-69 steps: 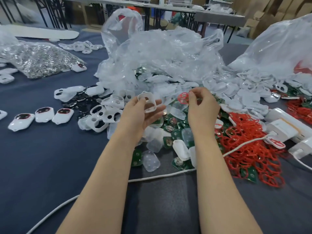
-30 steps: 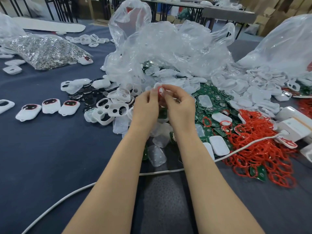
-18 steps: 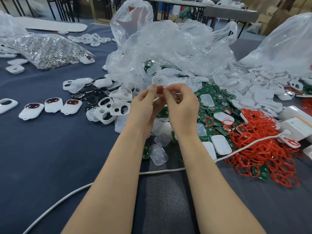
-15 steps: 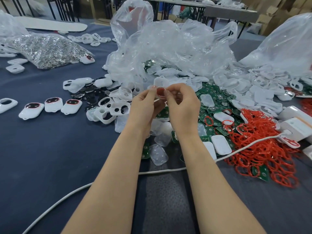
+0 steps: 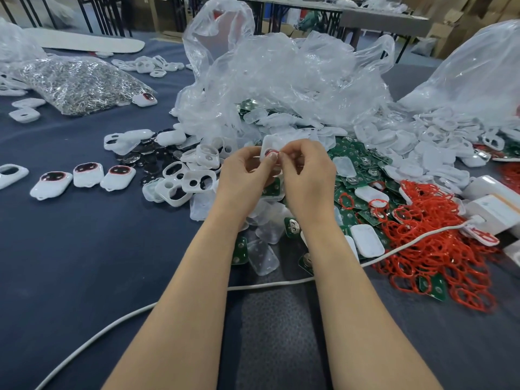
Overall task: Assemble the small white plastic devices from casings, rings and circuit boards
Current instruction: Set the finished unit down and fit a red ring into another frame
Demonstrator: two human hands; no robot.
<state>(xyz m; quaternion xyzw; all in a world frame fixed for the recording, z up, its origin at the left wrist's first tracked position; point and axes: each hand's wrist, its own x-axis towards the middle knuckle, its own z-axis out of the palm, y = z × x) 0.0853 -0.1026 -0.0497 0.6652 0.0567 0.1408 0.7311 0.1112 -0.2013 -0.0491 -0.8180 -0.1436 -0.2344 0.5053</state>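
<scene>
After closing in from apart, pinching the white casing (image 5: 269,141) in the grip of the left hand (image 5: 242,171) above the circuit boards (image 5: 356,166), pressing the red ring (image 5: 271,151) onto it in the grip of the right hand (image 5: 306,175); seating likely underway.

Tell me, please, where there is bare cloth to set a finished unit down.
The widest bare cloth lies left of the left forearm, between the three finished units and the white cable. A smaller patch sits at the near right, this side of the red rings. Straight ahead it is crowded with casings and circuit boards.
</scene>
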